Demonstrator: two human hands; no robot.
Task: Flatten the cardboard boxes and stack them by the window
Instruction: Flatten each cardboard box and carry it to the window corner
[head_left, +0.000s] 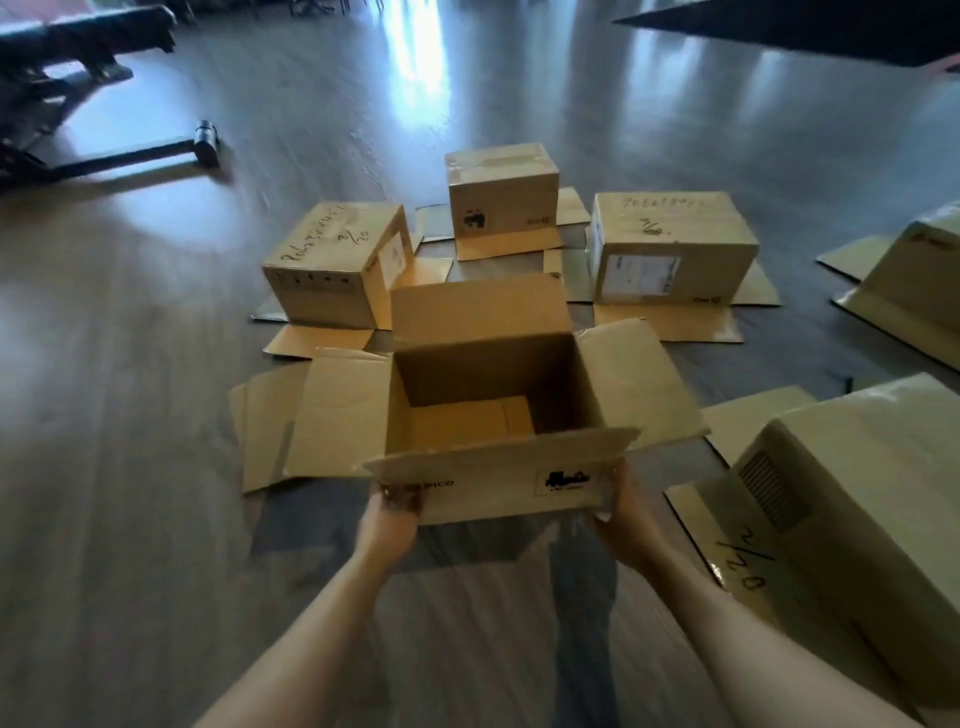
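Note:
An open brown cardboard box (493, 395) is lifted in front of me, its four top flaps spread outward and its inside empty. My left hand (392, 512) grips the left end of the near flap. My right hand (621, 506) grips the right end of the same flap. Three more boxes stand upside down on the floor behind it, flaps splayed flat: one at the left (332, 265), one in the middle back (501, 200), one at the right (670, 247).
Two more upturned boxes lie at the right, a near one (852, 499) and a far one (919, 270). A flat cardboard sheet (260, 426) lies left of the held box. Black equipment with a metal bar (140, 156) stands at the far left. The floor is dark wood.

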